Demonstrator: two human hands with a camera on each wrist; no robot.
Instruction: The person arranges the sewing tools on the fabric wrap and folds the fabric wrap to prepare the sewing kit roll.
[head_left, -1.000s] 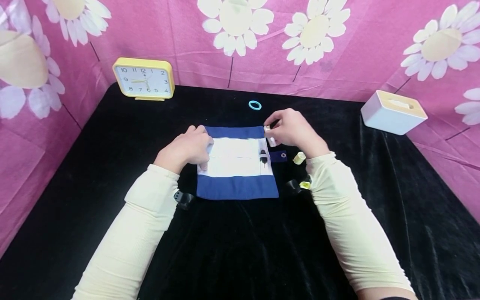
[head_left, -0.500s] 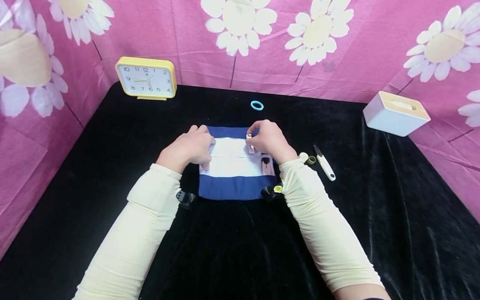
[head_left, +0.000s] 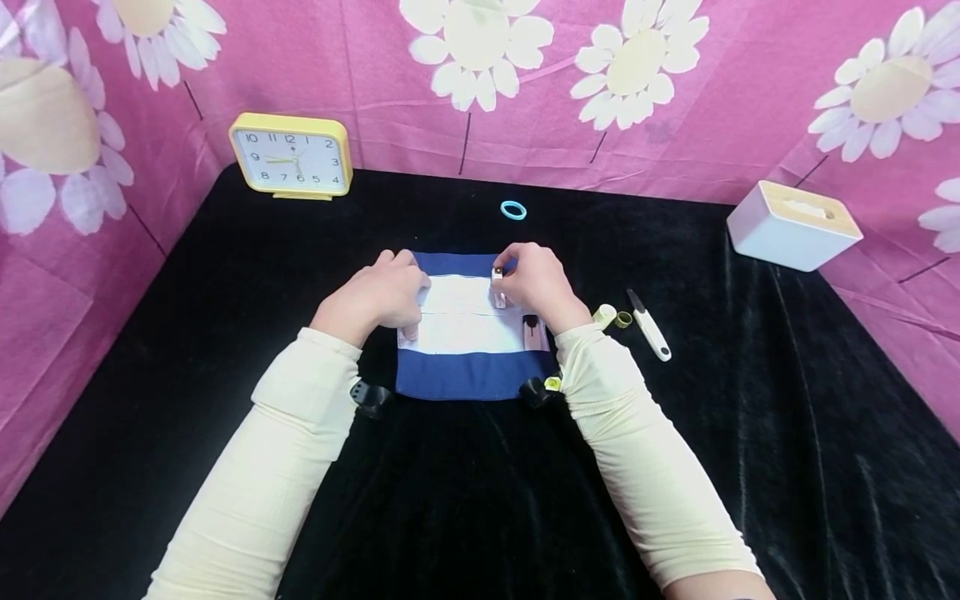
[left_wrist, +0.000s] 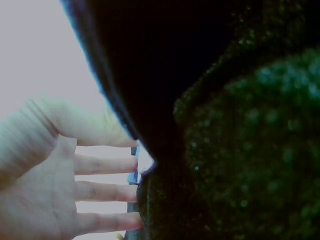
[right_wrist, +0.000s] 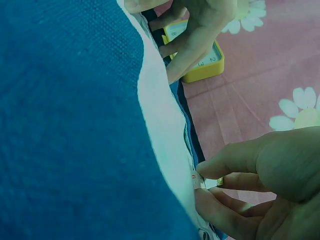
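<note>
A blue fabric pouch [head_left: 474,375] with a white inside lies unfolded in the middle of the table. My left hand [head_left: 378,293] rests on its left edge, and the left wrist view shows straight fingers [left_wrist: 105,191] there. Over the upper right of the white inside, my right hand [head_left: 538,279] pinches a small white roll [head_left: 498,287] between thumb and fingers. In the right wrist view this looks like a rolled measuring tape [right_wrist: 197,180] with a red mark and a gold-coloured end. A dark-topped item [head_left: 531,321] sits in the pouch's right side, partly hidden by my right wrist.
Right of my right wrist lie a pale yellow cylinder [head_left: 604,315], an olive ring [head_left: 623,319] and a white-handled knife [head_left: 651,332]. A light blue ring [head_left: 513,210] lies behind the pouch. At the back stand a yellow clock [head_left: 291,157] and a tissue box [head_left: 780,229].
My right hand has carried the roll leftward from beside the pouch's right edge onto its white inside, uncovering the knife. In the last half second it has barely moved. The left hand stays put.
</note>
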